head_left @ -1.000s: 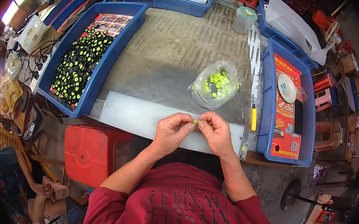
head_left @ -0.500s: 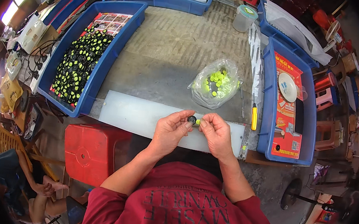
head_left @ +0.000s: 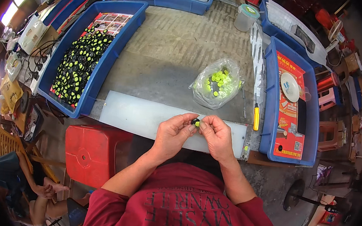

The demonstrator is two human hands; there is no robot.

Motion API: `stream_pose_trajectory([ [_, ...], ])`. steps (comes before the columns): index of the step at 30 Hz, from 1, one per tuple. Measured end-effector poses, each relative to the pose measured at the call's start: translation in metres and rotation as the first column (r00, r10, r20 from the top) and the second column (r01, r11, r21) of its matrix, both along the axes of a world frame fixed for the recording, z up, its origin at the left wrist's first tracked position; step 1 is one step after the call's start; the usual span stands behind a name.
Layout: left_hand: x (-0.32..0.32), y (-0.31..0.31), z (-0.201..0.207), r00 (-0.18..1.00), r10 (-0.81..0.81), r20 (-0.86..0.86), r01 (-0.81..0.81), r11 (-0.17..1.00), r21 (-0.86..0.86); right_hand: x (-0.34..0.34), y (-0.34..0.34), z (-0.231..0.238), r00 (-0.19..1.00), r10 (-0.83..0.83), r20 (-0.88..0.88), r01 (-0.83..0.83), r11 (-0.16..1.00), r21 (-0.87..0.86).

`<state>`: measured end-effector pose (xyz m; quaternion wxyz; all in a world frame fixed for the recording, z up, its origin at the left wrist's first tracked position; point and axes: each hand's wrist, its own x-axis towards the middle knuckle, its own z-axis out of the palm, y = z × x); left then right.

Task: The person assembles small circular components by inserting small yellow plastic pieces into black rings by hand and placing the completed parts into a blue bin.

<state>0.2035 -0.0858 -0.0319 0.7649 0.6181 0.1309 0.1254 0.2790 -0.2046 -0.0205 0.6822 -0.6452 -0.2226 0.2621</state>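
Observation:
Above the pale white board (head_left: 140, 116), my left hand (head_left: 172, 133) pinches a small round black part (head_left: 194, 121) between thumb and fingertips. My right hand (head_left: 217, 137) is closed on a small yellow-green disc (head_left: 197, 123), which touches the face of the black part. Fingertips of both hands almost meet and cover part of the two pieces. Beyond them lies a clear plastic bag (head_left: 208, 99), open at the top, with loose yellow-green discs (head_left: 221, 79) inside.
A blue tray (head_left: 116, 60) at left holds many black parts with yellow-green centres (head_left: 80, 63). The right blue tray (head_left: 269, 99) holds a white dish (head_left: 290, 88) and a dark phone-like slab (head_left: 301, 117). A yellow-handled tool (head_left: 256, 119) lies between. A red stool (head_left: 89, 152) stands at lower left.
My hands have come slightly closer together. The yellow-green disc, apart from the black part before, now sits against it.

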Motion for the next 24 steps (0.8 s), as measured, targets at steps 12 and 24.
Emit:
stream_pose_trajectory([
  [12,0.0006,-0.0023,0.0005,0.999,-0.006,0.037,0.008,0.999,-0.038,0.0004,0.0000,0.0036,1.000,0.002,-0.020,-0.002,1.000,-0.011],
  [24,0.0033,-0.0059,0.0017,0.997,-0.018,0.074,0.023,0.998,-0.064,0.0003,0.0014,0.0004,0.997,-0.022,-0.073,0.022,1.000,-0.002],
])
